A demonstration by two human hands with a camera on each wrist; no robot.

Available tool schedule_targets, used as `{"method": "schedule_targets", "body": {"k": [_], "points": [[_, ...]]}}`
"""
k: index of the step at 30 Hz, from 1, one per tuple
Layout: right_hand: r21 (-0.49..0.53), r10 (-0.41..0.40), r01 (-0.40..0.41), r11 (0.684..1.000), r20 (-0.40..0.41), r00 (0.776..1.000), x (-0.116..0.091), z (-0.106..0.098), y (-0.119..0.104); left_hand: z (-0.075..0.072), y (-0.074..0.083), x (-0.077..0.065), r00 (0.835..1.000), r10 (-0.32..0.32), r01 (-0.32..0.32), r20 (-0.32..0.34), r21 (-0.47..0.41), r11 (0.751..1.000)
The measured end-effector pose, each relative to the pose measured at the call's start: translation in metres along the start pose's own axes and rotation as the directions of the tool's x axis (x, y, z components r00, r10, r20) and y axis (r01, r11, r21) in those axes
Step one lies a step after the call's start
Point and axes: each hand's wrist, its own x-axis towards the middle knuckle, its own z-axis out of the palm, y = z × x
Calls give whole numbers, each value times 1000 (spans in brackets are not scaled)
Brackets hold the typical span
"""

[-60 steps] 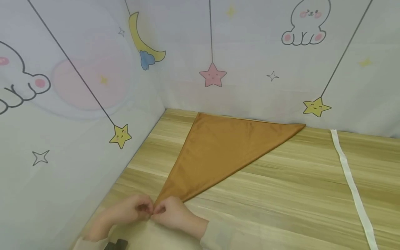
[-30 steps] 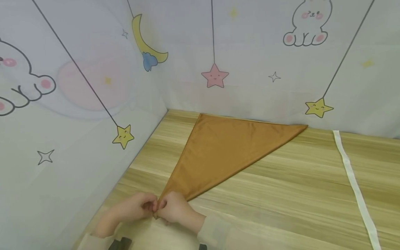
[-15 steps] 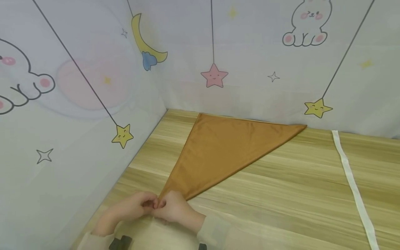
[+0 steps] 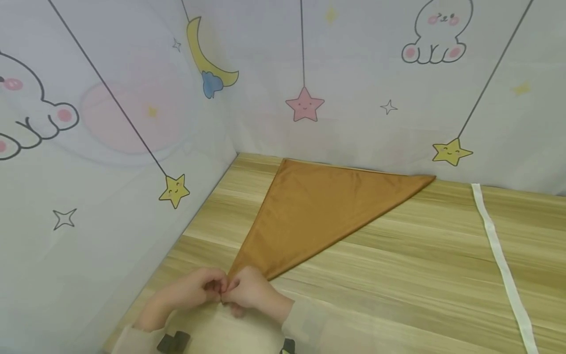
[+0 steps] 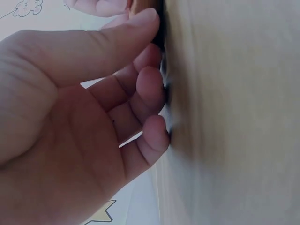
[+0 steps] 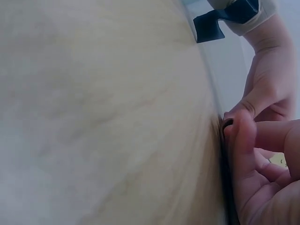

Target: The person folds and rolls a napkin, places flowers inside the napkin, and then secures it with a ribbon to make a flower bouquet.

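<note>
"Where's the brown cloth (image 4: 309, 216)?"
"Lying as a triangle on the tabletop (image 4: 398, 280), mid-frame."
"And the left hand (image 4: 193, 289) and right hand (image 4: 252, 291)?"
"Each has a narrow grip, pinching the cloth's lowest corner, left of the frame's bottom centre."

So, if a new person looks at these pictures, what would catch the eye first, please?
Probably the large brown triangular cloth, flat on the wooden table. At its nearest corner, both hands, the left hand and the right hand, pinch the fabric. Next, perhaps, the smiling pink star on the backdrop behind.
</note>
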Motion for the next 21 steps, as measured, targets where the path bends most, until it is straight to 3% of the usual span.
{"method": "schedule_targets", "body": {"k": [5, 10, 15, 21], "points": [[-29, -7, 8, 1000, 12, 1000, 0, -4, 2, 0, -1, 1, 1000, 24, -24, -2, 20, 1000], [-120, -59, 61, 991, 14, 998, -1, -9, 3, 1, 0, 6, 996, 85, -82, -19, 111, 990], [-178, -98, 101, 979, 27, 995, -1, -11, 1, 0, 4, 11, 999, 45, -43, -6, 176, 983], [-165, -116, 119, 979, 29, 993, -2, -10, 2, -3, 7, 16, 1000, -18, 17, 8, 108, 994]]}}
